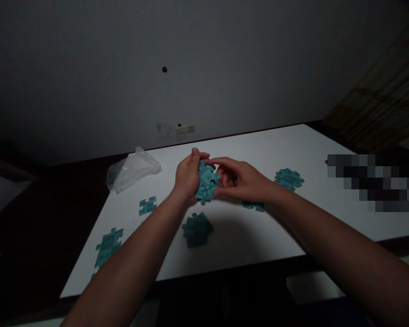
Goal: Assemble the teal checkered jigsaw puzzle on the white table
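Observation:
My left hand and my right hand meet above the middle of a white table. Both are closed on a small cluster of joined teal puzzle pieces, held up off the surface between them. The left thumb curls over the cluster's top edge, while the right fingers pinch its right side. A joined teal group lies on the table just below the hands, in shadow. Another teal piece shows partly under my right wrist.
A crumpled clear plastic bag lies at the table's far left corner. Loose teal pieces sit at the left and near the left front edge; another joined group lies to the right. A pixelated dark patch covers the far right.

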{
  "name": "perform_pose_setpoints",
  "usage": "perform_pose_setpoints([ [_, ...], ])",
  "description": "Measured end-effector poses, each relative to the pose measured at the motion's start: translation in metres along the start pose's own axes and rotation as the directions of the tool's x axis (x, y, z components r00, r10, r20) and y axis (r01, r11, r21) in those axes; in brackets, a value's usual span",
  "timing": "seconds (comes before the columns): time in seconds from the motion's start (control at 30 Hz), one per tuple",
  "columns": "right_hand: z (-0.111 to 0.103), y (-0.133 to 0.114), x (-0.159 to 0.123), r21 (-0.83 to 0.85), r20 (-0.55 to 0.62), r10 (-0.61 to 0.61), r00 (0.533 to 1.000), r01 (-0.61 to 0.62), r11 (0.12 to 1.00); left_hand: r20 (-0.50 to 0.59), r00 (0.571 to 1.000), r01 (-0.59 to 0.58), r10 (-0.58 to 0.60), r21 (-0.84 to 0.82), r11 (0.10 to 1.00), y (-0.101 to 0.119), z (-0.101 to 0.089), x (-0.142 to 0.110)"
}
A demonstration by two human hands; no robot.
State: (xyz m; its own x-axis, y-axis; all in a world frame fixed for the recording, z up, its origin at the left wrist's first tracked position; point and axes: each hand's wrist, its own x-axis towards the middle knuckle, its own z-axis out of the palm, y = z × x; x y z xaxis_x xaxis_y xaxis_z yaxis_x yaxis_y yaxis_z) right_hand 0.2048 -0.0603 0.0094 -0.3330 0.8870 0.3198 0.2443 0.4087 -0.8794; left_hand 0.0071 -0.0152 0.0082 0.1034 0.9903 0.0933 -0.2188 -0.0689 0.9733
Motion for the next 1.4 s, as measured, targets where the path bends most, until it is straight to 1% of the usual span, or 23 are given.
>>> perform_pose_setpoints([
  [0.13,0.008,0.001,0.001,-0.067,-0.062,-0.025,0.998,0.021,0.998,-0.056,0.998,0.026,-0.026,0.003,1.0,0.0,-0.001,0.0],
  [0.23,0.011,0.004,0.002,-0.055,-0.079,-0.017,0.997,0.013,0.998,-0.054,0.998,0.042,-0.042,-0.007,0.999,0.0,0.0,0.0],
  [0.43,0.013,0.008,0.0,0.004,-0.054,0.016,0.998,-0.016,1.0,-0.034,0.995,0.087,-0.09,-0.084,0.993,0.0,0.003,-0.001],
  [0.67,0.013,0.005,0.001,0.049,-0.048,-0.011,0.999,0.013,0.999,-0.01,0.987,0.155,-0.158,-0.158,0.975,0.007,0.007,-0.006],
  [0.83,0.014,0.002,0.0,0.063,-0.044,0.043,0.998,-0.04,0.997,0.0,0.988,0.148,-0.151,-0.206,0.967,0.007,0.007,-0.004],
  [0.93,0.016,0.002,0.001,0.057,-0.034,0.062,0.997,-0.06,0.997,-0.018,0.988,0.149,-0.156,-0.208,0.967,0.006,0.007,-0.004],
  [1.0,0.011,-0.001,0.003,0.031,-0.028,0.068,0.997,-0.067,0.997,-0.032,0.987,0.147,-0.157,-0.202,0.968,0.007,0.008,-0.004],
  [1.03,0.005,-0.004,0.003,0.004,-0.028,0.07,0.997,-0.07,0.998,-0.036,0.987,0.146,-0.156,-0.201,0.969,0.007,0.008,-0.004],
  [1.07,-0.003,-0.007,0.002,-0.036,-0.028,0.073,0.997,-0.074,0.997,-0.034,0.987,0.147,-0.157,-0.204,0.968,0.008,0.008,-0.004],
  [1.13,-0.028,-0.016,-0.004,-0.16,-0.03,0.094,0.995,-0.098,0.982,-0.023,0.985,0.162,-0.171,-0.227,0.96,0.009,0.008,-0.004],
  [1.2,-0.058,-0.024,-0.016,-0.35,-0.048,0.153,0.987,-0.161,0.923,-0.005,0.981,0.186,-0.195,-0.264,0.946,0.011,0.008,-0.004],
  [1.23,-0.074,-0.026,-0.024,-0.452,-0.092,0.202,0.975,-0.221,0.864,0.005,0.979,0.198,-0.205,-0.281,0.939,0.012,0.008,-0.004],
  [1.27,-0.088,-0.025,-0.033,-0.546,-0.156,0.257,0.954,-0.301,0.782,0.012,0.977,0.206,-0.212,-0.297,0.932,0.013,0.008,-0.004],
  [1.33,-0.112,-0.017,-0.048,-0.701,-0.269,0.361,0.893,-0.438,0.562,0.022,0.976,0.212,-0.216,-0.32,0.923,0.015,0.008,-0.003],
  [1.4,-0.128,-0.004,-0.059,-0.79,-0.331,0.456,0.826,-0.507,0.346,0.028,0.976,0.215,-0.218,-0.338,0.916,0.016,0.008,-0.003],
])
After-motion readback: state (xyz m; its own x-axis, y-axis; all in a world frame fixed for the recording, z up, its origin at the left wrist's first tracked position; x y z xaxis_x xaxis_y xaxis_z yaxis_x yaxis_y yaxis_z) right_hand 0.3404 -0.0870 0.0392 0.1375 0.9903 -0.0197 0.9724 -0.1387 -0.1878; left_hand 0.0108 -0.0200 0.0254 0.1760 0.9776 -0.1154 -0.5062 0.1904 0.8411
